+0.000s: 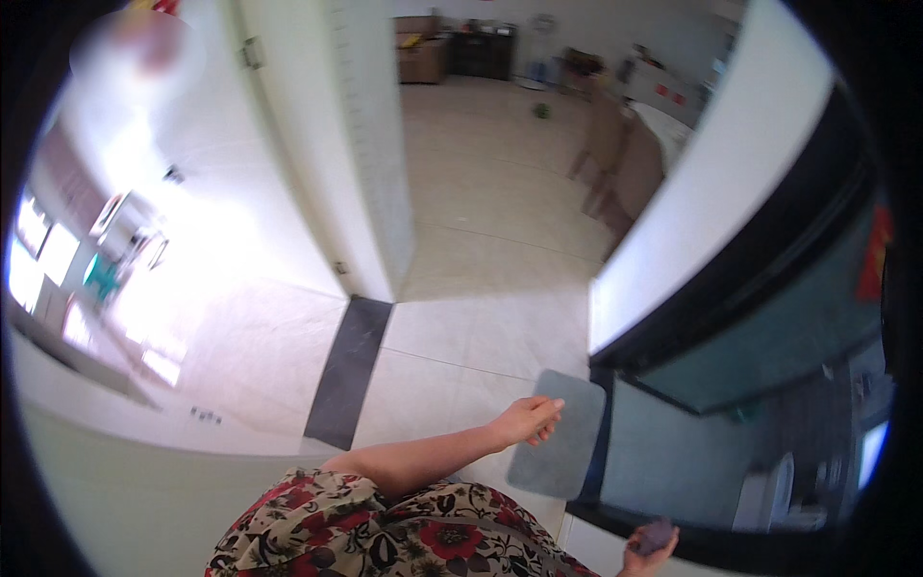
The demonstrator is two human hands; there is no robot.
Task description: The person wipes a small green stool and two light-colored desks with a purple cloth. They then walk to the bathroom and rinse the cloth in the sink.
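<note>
My left hand [530, 422] reaches across my body above a grey floor mat [566, 454], with its fingers curled in. Nothing shows in it, though the inside of the palm is hidden. At the lower right my right hand [634, 561] grips a crumpled purplish-grey object [655, 537], perhaps a cloth or sponge; blur hides its exact kind. That hand is beside the dark frame of a doorway. The floor mat lies on pale tiles along the dark door sill [600, 440].
A dark stone threshold [350, 375] crosses the floor to a bright room on the left. Ahead, an open white door [375, 144] borders a room with a wooden table and chairs [613, 155]. A toilet [779, 490] stands in the room at right.
</note>
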